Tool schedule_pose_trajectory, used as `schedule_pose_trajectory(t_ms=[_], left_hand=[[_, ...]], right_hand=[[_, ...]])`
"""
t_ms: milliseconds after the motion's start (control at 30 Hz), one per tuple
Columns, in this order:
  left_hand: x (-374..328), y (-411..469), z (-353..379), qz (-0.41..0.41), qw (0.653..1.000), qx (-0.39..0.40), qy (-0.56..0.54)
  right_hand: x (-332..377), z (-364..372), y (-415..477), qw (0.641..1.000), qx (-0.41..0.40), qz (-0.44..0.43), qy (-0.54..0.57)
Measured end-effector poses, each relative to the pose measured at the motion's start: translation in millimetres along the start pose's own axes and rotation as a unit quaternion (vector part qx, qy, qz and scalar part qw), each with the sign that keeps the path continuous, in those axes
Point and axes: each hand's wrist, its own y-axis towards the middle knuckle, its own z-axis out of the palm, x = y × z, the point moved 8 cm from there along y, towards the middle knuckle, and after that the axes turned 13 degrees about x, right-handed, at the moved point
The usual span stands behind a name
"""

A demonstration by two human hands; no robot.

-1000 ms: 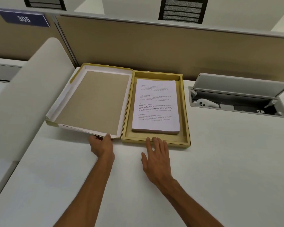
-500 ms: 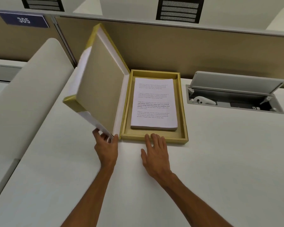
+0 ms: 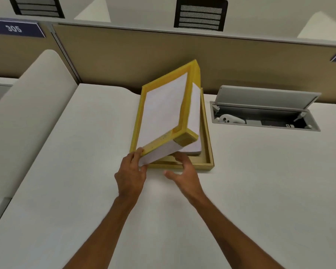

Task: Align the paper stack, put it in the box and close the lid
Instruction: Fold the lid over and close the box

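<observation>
A flat gold box point(image 3: 209, 152) lies on the white desk with a white paper stack point(image 3: 195, 147) inside, mostly hidden by the lid. The yellow-edged lid point(image 3: 163, 111), white on its outer face, hangs tilted over the box, hinged along the left side and partway down. My left hand point(image 3: 131, 174) grips the lid's near left corner. My right hand point(image 3: 184, 172) hovers at the box's front edge with fingers spread, holding nothing.
An open cable hatch point(image 3: 266, 113) with a raised grey flap is sunk in the desk to the right of the box. A tan partition wall point(image 3: 124, 53) runs along the back. A curved white divider point(image 3: 27, 117) borders the left.
The lid swung from lying flat open on the left, through upright, to tilting down over the box. My right hand lifted off the box's front edge.
</observation>
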Motion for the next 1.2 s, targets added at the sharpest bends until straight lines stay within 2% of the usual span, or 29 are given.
schedule_pose_trajectory(t_ms=[67, 167, 233, 333, 467, 700, 833, 1200], left_hand=[[-6, 1, 1, 0.003, 1.0, -0.001, 0.023], [-13, 0, 0, 0.013, 0.998, -0.012, 0.059], [-16, 1, 0, 0.024, 0.996, -0.017, 0.08], [-20, 0, 4, 0.048, 0.994, -0.01, 0.095], [-26, -6, 14, 0.08, 0.993, 0.0, 0.089], [-27, -5, 23, 0.09, 0.992, 0.011, 0.086], [-26, -4, 22, 0.108, 0.989, 0.005, 0.097], [-23, -9, 28, 0.127, 0.986, 0.001, 0.108]], right_hand=[[5, -14, -1, 0.99, -0.016, -0.023, 0.141], [4, -39, -2, 0.948, -0.079, -0.062, 0.303], [-3, -54, -4, 0.921, -0.131, -0.052, 0.363], [-22, -72, -10, 0.899, -0.215, 0.015, 0.38], [-46, -88, -18, 0.886, -0.283, 0.092, 0.354], [-66, -109, -33, 0.912, -0.333, 0.136, 0.199], [-60, -113, -28, 0.934, -0.319, 0.103, 0.124], [-77, -110, -21, 0.955, -0.268, 0.127, 0.008]])
